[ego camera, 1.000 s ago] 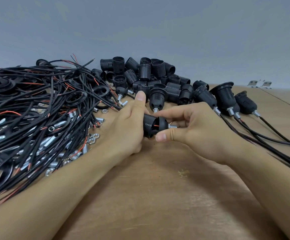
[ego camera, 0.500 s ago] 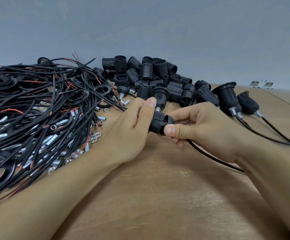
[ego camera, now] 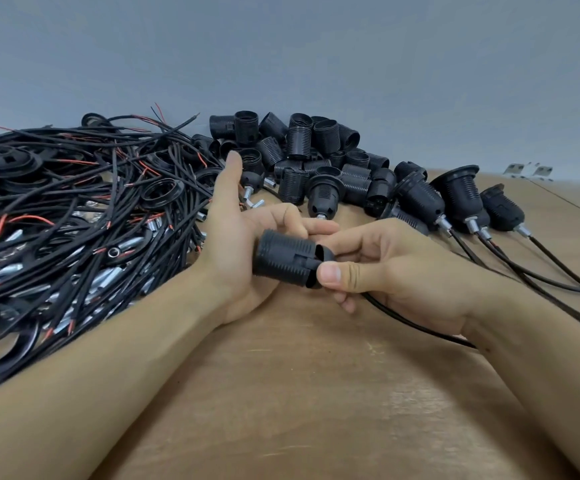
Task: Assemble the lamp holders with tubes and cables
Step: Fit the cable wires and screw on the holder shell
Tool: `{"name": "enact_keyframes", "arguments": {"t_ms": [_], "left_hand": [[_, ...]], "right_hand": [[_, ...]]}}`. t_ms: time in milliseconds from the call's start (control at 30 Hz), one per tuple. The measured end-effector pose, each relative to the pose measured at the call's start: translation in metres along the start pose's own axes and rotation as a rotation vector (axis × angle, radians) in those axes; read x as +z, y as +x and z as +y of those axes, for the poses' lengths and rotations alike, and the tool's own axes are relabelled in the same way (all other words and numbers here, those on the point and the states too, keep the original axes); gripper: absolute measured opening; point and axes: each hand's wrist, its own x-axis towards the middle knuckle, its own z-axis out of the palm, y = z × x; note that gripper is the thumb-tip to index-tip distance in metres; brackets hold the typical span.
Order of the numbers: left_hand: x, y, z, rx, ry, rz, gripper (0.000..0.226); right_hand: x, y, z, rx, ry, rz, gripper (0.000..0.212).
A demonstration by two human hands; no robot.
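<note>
Both hands on one black lamp holder, held just above the wooden counter (ego camera: pixel 299 410).

The left hand (ego camera: pixel 236 251) cups the ribbed lamp holder (ego camera: pixel 286 261) in its palm, fingers curled behind it and thumb sticking straight up, clear of the part. The right hand (ego camera: pixel 396 271) pinches the holder's rounded cap end between thumb and forefinger, and a black cable (ego camera: pixel 416 325) trails from under that hand back toward the wrist. Over on the left lies a big tangle of black and red cables (ego camera: pixel 73 209) mixed with small metal tubes (ego camera: pixel 125 244). Behind the hands, a pile of loose black holders (ego camera: pixel 302 150) sits against the wall. To the right, finished holders with cables (ego camera: pixel 461 199) lie in a row.
</note>
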Motion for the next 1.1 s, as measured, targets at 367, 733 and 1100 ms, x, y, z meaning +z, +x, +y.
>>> {"name": "enact_keyframes", "arguments": {"t_ms": [367,733,1100], "left_hand": [[0.004,0.001,-0.003,-0.011,0.237,-0.072,0.103],[0.007,0.0,-0.015,0.182,0.394,0.023,0.091],[-0.012,0.003,-0.004,0.52,1.118,0.493,0.028]], "right_hand": [[0.003,-0.002,0.005,0.075,0.015,0.033,0.027],[0.009,-0.003,0.008,0.018,-0.048,0.076,0.021],[0.002,0.004,0.009,0.022,-0.012,0.157,0.021]]}}
